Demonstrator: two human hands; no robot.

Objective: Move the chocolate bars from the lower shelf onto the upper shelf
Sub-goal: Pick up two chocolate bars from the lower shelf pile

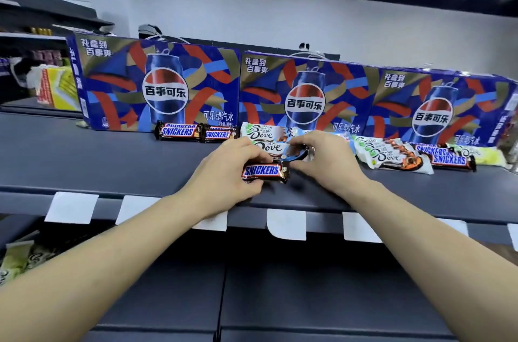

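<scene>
at frame centre the left hand (224, 173) grips a snickers bar (265, 172) while the right hand (322, 162) pinches a dove bar (276, 148) (upper shelf (84, 162)): set both flat, release gently.

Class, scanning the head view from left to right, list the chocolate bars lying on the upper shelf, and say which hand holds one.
Two Snickers bars → Snickers bar held by left hand → Dove bar under right hand → orange Dove bar → stacked Snickers bars
</scene>
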